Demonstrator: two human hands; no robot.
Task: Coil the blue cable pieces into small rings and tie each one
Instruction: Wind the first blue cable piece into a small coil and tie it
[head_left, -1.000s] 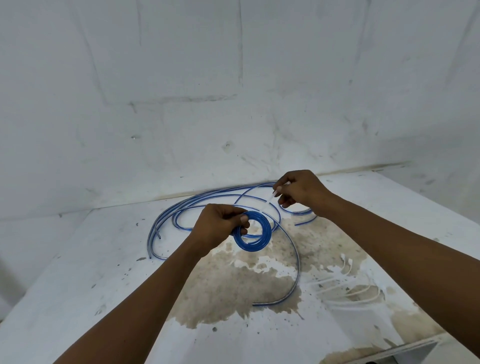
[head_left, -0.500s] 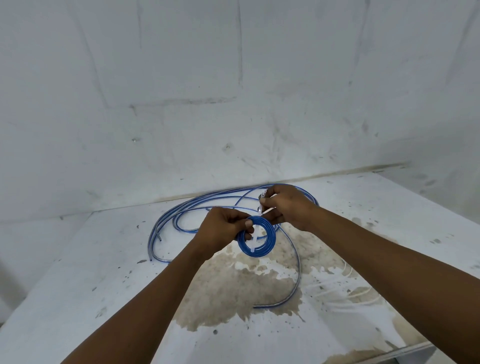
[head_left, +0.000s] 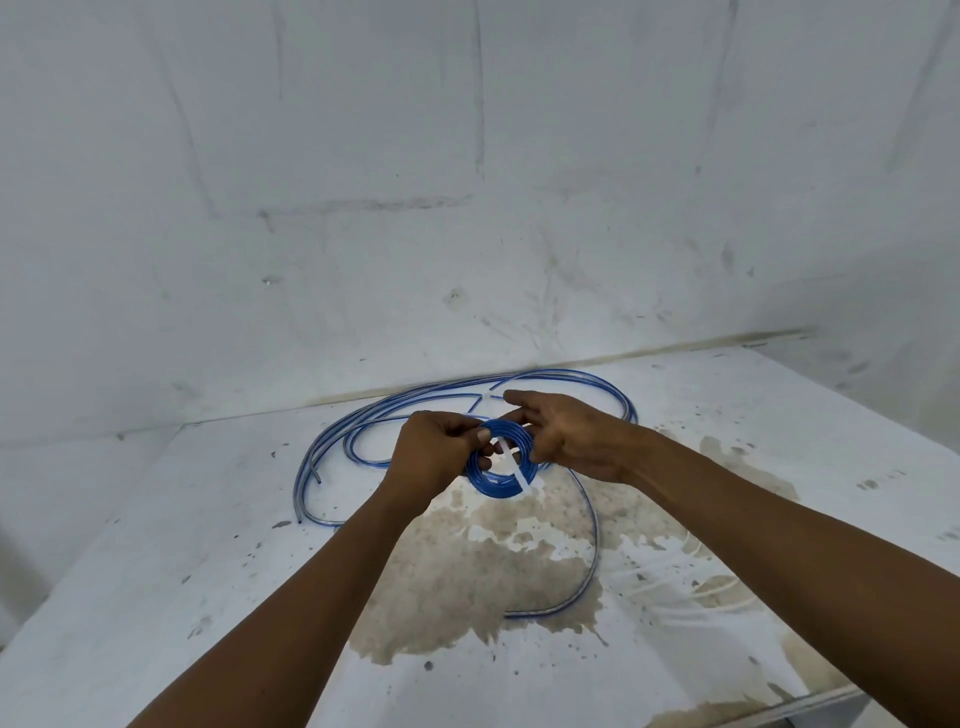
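Nearest, a white tabletop (head_left: 156, 597) with a big brown stain (head_left: 467, 587) and a few thin white plastic ties (head_left: 670, 577) lying right of the stain. Above the stain, left hand (head_left: 431, 457) has fingers curled round the left side of a small ring of coiled blue cable (head_left: 501, 460), held just off the table; right hand (head_left: 571, 436) pinches its right side, a white tie strip (head_left: 511, 462) crossing the ring. Behind, loose long blue cable pieces (head_left: 363, 431) loop on the table near the scuffed white wall (head_left: 467, 182).
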